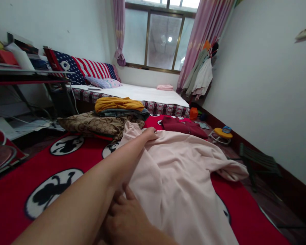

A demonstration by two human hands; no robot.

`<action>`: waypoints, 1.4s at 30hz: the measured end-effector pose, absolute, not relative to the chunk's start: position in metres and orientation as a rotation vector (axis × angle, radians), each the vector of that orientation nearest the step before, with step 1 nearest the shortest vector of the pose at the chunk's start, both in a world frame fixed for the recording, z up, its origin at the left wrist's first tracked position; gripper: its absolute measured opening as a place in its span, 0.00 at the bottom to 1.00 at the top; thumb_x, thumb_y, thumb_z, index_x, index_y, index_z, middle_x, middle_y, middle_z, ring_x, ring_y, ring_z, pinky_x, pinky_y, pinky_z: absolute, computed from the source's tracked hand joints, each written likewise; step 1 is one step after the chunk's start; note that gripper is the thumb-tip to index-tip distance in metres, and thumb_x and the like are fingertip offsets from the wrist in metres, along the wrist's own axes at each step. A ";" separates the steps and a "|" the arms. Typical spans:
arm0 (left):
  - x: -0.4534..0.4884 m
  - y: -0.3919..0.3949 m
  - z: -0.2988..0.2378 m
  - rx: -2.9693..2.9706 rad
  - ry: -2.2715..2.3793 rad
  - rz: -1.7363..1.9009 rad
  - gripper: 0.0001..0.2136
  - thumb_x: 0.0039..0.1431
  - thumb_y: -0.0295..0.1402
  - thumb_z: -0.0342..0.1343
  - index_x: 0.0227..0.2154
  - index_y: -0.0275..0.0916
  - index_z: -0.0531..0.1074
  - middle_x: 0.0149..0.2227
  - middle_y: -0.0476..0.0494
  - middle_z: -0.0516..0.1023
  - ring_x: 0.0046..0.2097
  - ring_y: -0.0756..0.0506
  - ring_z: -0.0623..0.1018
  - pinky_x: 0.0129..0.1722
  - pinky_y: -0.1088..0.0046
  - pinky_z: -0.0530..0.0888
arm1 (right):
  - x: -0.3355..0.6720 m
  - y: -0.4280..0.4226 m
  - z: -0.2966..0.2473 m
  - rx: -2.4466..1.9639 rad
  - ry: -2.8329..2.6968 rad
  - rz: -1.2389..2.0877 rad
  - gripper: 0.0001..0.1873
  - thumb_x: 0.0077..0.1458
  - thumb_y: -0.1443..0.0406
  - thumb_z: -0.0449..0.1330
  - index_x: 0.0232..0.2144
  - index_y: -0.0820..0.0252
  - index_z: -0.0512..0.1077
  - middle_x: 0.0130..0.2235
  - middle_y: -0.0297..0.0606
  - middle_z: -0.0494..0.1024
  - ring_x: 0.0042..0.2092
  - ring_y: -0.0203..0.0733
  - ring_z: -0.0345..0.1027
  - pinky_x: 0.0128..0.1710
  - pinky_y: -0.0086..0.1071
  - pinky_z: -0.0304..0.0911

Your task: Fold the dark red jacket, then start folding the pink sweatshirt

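A pale pink shirt (178, 173) lies spread in front of me, one sleeve out to the right and the other at the far left. My left hand (151, 133) reaches across to its far edge near the shoulder, fingers closed on the cloth. Below the left forearm, my right hand (127, 216) is at the shirt's left side with bent fingers pinching the fabric. The forearm covers part of those fingertips. Underneath is a red blanket (91, 160) with black-and-white round figures.
Beyond the left hand lie a brown patterned cloth (91, 124), a yellow folded garment (121, 104) and a dark red folded garment (182, 126). A bed (142, 92) stands under the window. To the right are a yellow-topped stool (223, 133) and a dark green folding stool (258, 158); a cluttered desk (28, 81) is left.
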State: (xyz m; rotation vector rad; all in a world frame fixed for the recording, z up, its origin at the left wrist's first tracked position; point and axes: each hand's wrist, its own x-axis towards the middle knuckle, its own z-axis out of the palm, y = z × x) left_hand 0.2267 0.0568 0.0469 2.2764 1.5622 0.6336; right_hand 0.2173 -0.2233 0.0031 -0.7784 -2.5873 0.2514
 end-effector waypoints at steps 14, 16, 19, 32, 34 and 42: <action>0.200 0.058 0.056 2.468 1.301 1.000 0.21 0.49 0.23 0.57 0.49 0.36 0.74 0.47 0.40 0.76 0.42 0.46 0.76 0.43 0.72 0.72 | 0.223 -0.223 0.023 -0.718 -2.530 0.472 0.19 0.57 0.48 0.55 0.43 0.54 0.70 0.54 0.35 0.73 0.55 0.43 0.64 0.63 0.47 0.47; 0.172 0.058 0.065 2.481 1.359 1.032 0.17 0.50 0.22 0.55 0.44 0.38 0.77 0.48 0.40 0.75 0.43 0.44 0.76 0.45 0.71 0.71 | 0.226 -0.228 0.032 -0.779 -2.529 0.527 0.17 0.58 0.50 0.56 0.42 0.53 0.70 0.52 0.34 0.74 0.53 0.42 0.66 0.61 0.45 0.49; 0.132 0.059 0.082 2.481 1.484 1.048 0.10 0.49 0.29 0.60 0.37 0.38 0.79 0.42 0.38 0.75 0.43 0.40 0.75 0.44 0.67 0.70 | 0.225 -0.231 0.036 -0.813 -2.513 0.536 0.15 0.57 0.51 0.58 0.42 0.52 0.71 0.51 0.34 0.75 0.52 0.44 0.66 0.60 0.47 0.49; 0.105 0.008 0.069 2.956 0.798 0.505 0.10 0.55 0.42 0.59 0.35 0.45 0.79 0.36 0.42 0.79 0.44 0.42 0.75 0.53 0.66 0.63 | 0.225 -0.234 0.036 -0.838 -2.450 0.582 0.15 0.57 0.52 0.59 0.43 0.51 0.71 0.50 0.34 0.76 0.54 0.42 0.65 0.63 0.46 0.43; 0.100 0.010 0.069 2.973 0.897 0.518 0.09 0.56 0.41 0.58 0.31 0.43 0.79 0.34 0.42 0.79 0.43 0.42 0.75 0.52 0.66 0.63 | 0.225 -0.235 0.034 -0.810 -2.410 0.577 0.13 0.56 0.54 0.60 0.42 0.51 0.72 0.49 0.33 0.77 0.54 0.41 0.66 0.63 0.44 0.42; 0.088 0.005 0.059 2.879 1.323 0.748 0.04 0.51 0.34 0.62 0.26 0.41 0.79 0.35 0.40 0.77 0.47 0.37 0.72 0.54 0.57 0.61 | 0.237 -0.222 0.040 -1.026 -1.923 0.368 0.07 0.59 0.68 0.56 0.37 0.56 0.74 0.42 0.36 0.80 0.50 0.40 0.68 0.62 0.43 0.46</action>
